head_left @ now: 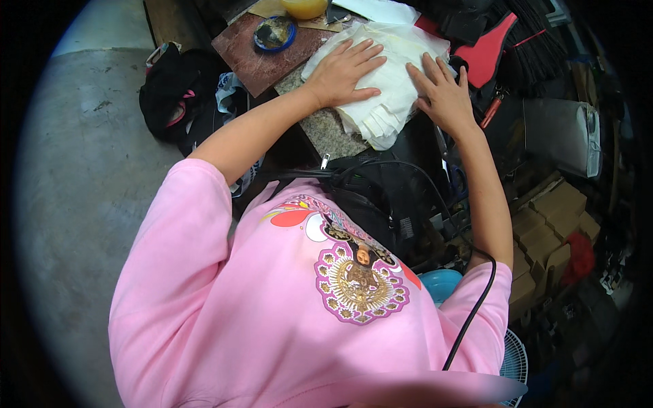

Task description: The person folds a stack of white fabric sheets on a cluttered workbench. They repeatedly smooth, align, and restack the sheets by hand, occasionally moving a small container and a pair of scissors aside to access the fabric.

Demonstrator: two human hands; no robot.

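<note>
White cloth (pixel 391 88), folded and bunched in layers, lies over a speckled grey stone slab (pixel 330 132). My left hand (pixel 343 76) rests flat on its left part, fingers stretched out. On the right edge of the cloth lies my right hand (pixel 443 95), palm down with the fingers spread. Neither hand grips the fabric. The near end of the cloth shows several narrow frayed folds hanging toward me. Just left of the cloth, a blue-rimmed round dish (pixel 275 34) with dark and yellowish stuff in it sits on a reddish-brown board (pixel 245 58).
A yellow bowl (pixel 304 7) stands at the far edge. Red material (pixel 486 54) and a red-handled tool (pixel 491 112) lie to the right. Cardboard boxes (pixel 551 224) are stacked at lower right. A black bag (pixel 180 95) hangs at left; a black cable (pixel 486 292) crosses my right arm.
</note>
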